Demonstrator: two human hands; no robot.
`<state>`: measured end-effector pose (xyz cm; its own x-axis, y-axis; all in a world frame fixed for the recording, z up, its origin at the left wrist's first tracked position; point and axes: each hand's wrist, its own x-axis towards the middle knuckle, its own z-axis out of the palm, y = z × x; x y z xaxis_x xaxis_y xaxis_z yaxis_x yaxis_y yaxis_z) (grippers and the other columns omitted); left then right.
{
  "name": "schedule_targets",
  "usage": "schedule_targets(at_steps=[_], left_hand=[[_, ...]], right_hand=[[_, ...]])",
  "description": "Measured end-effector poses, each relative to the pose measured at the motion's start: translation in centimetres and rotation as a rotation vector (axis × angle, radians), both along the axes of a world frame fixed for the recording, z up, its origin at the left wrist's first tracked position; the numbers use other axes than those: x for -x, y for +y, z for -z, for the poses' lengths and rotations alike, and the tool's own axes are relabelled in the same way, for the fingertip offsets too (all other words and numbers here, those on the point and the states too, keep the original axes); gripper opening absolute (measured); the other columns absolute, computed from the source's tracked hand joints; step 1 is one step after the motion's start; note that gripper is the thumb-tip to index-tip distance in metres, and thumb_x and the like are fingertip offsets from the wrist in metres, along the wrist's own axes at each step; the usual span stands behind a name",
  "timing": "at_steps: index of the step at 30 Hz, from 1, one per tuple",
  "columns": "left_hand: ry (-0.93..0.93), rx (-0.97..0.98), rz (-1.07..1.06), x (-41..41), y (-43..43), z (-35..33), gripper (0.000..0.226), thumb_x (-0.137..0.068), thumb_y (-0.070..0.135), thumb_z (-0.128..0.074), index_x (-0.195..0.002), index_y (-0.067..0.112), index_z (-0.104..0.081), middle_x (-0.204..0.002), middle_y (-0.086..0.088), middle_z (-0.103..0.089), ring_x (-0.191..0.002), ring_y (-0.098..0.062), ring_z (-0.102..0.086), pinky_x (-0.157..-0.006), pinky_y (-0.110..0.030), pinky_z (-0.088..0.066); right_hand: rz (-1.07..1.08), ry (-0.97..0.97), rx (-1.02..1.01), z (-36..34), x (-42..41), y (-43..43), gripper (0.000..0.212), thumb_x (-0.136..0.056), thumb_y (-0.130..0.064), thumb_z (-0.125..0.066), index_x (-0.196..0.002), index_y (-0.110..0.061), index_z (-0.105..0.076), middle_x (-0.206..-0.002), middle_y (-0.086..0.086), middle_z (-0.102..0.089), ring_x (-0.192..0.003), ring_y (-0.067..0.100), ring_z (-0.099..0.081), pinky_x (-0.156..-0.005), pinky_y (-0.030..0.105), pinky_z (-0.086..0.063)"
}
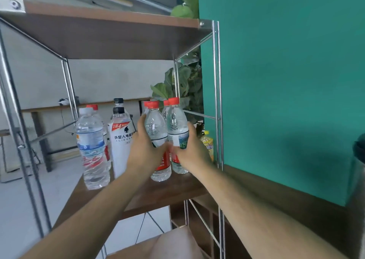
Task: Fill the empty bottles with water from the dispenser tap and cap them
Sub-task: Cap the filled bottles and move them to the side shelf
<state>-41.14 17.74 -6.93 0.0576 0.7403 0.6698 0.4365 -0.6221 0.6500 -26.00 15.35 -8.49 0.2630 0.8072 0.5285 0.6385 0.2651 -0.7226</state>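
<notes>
Red-capped bottles (157, 124) in left hand (147, 150), right hand (190, 150); white bottle (120, 152) adjacent.

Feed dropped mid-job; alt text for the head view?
The left hand grips the left red-capped bottle and the right hand the right red-capped bottle on a wooden shelf. Other bottles stand further left; a green wall is right.

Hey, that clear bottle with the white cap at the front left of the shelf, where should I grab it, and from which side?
Grip the white-capped bottle round its labelled middle, coming from the front. It stands upright near the shelf edge with its near side free, while the black-capped bottle crowds its right.
</notes>
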Motion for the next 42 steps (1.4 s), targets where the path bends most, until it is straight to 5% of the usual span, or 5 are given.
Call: schedule_targets(at_steps=[18,24,27,34,42], left_hand=[[0.08,0.015,-0.127,-1.4,3.4,1.3,0.1,-0.095,0.023,-0.075,-0.165,0.038,-0.005,-0.159,-0.01,-0.033,-0.122,-0.018,-0.049,-0.092,-0.026,-0.034],[0.216,0.018,-0.17,-1.1,0.6,1.8,0.091,-0.1,0.037,-0.067,-0.166,0.032,-0.005,-0.168,-0.013,-0.015,-0.149,-0.033,-0.035,-0.113,-0.045,-0.041],[0.327,-0.169,-0.19,-1.2,-2.6,2.7,0.07,-0.101,0.035,-0.065,-0.16,0.018,-0.032,-0.167,-0.014,-0.021,-0.153,-0.034,-0.028,-0.118,-0.053,-0.039],[0.439,-0.456,0.146,-6.9,-12.6,5.7,0.037,-0.095,0.025,-0.061,-0.126,0.005,-0.064,-0.123,-0.012,-0.061,-0.113,-0.033,-0.059,-0.093,-0.046,-0.049],[0.665,-0.523,0.557,-21.5,-24.6,10.6,0.059,-0.097,0.034,-0.062,-0.15,0.011,-0.05,-0.157,-0.011,-0.047,-0.149,-0.03,-0.04,-0.124,-0.046,-0.028]], right_hand=[[0.037,-0.13,-0.004,3.2,0.5,3.3,0.087,-0.105,-0.051,-0.051,-0.168,-0.018,0.0,-0.167,0.008,-0.03,-0.136,0.031,-0.054,-0.101,0.04,-0.05],[0.111,-0.312,-0.131,3.0,0.4,-0.1,0.058,-0.109,-0.037,-0.048,-0.16,-0.012,-0.033,-0.156,0.007,-0.04,-0.141,0.027,-0.045,-0.101,0.044,-0.053],[0.113,-0.354,-0.221,3.2,-0.3,-4.0,0.044,-0.109,-0.029,-0.049,-0.149,-0.01,-0.049,-0.145,0.007,-0.054,-0.132,0.025,-0.052,-0.097,0.045,-0.054],[0.337,-0.436,-0.23,5.6,-5.1,-18.1,0.028,-0.107,-0.028,-0.053,-0.131,-0.016,-0.062,-0.118,0.001,-0.07,-0.1,0.022,-0.068,-0.075,0.039,-0.056],[0.829,-0.55,0.049,10.8,-15.5,-35.9,0.039,-0.102,-0.027,-0.059,-0.137,-0.01,-0.063,-0.127,0.008,-0.068,-0.113,0.032,-0.064,-0.09,0.049,-0.056]])
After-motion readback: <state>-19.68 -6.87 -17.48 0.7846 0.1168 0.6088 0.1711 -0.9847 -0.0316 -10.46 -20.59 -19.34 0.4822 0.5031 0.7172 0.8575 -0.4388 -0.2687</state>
